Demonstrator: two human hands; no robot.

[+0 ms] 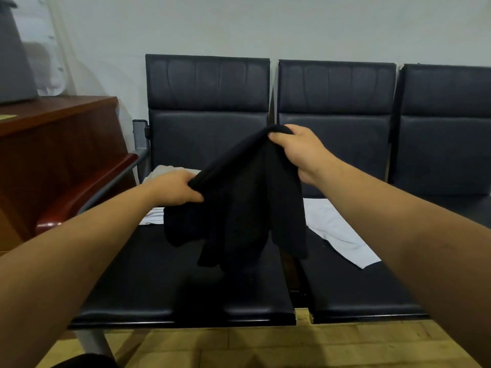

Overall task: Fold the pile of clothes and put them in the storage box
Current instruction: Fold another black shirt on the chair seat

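The row of black seats (159, 288) is the only folding surface in view, and its dark pads swallow the outline of the black garment (244, 203), so a crooked fold or a trapped sleeve could easily go unseen. That garment hangs bunched in the air over the left seat, held between both hands; whether its lowest folds touch the pad I cannot tell. Since it is gathered, not spread, laying it down as it is would likely set creases into it. A white cloth (337, 232) lies across the right seat just beside the hanging folds, and another white cloth (154, 216) sits under the left wrist; either could be dragged along or buried if the black one is spread wide. The left hand (172, 187) has its fingers curled tight round a bunched edge, low; the right hand (297, 150) grips the upper edge, higher, with fingers folded over the cloth. If either hold slackens, that side drops. For room, the left seat pad is open toward its front edge, beyond which lies the floor (265, 346), so overhang would slide off. The wooden desk (58, 144) and the armrest (111, 181) close off the left side, and the gap between the seats (301, 314) could catch a hem. No storage box plainly shows.
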